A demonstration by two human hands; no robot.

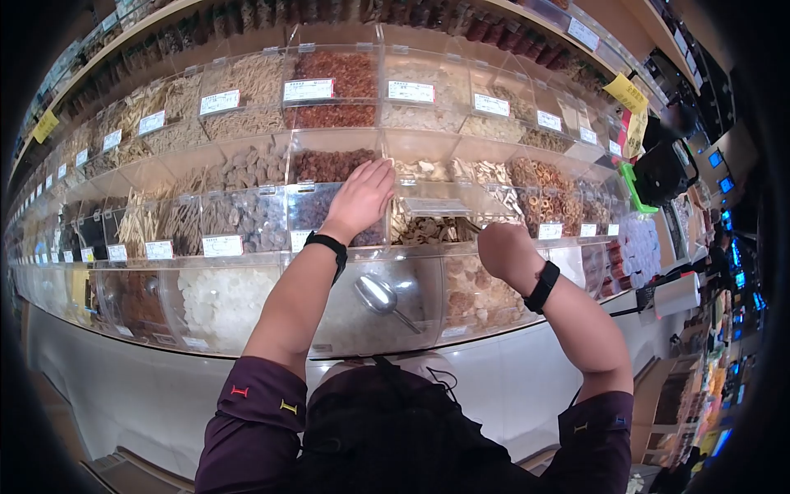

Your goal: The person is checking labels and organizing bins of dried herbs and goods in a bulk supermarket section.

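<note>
Over a clear bin of dark red dried fruit [329, 163], my left hand [363, 198] lies flat on the plastic, its fingers stretched out near the divider. To its right, a bin of dried slices [428, 230] has a raised clear lid [436, 206]. My right hand [504, 249] is bent down at the right edge of that bin, beside the dried rings [543, 202]. Its fingers are hidden behind the back of the hand, so what it holds, if anything, does not show. Both wrists wear black bands.
Rows of clear bins with white labels curve across the view. Below my hands, a metal scoop [376, 294] lies in a bin of pale crystals [346, 317]. White lumps [226, 300] fill a bin to the left. A green-edged object [638, 189] stands at the right.
</note>
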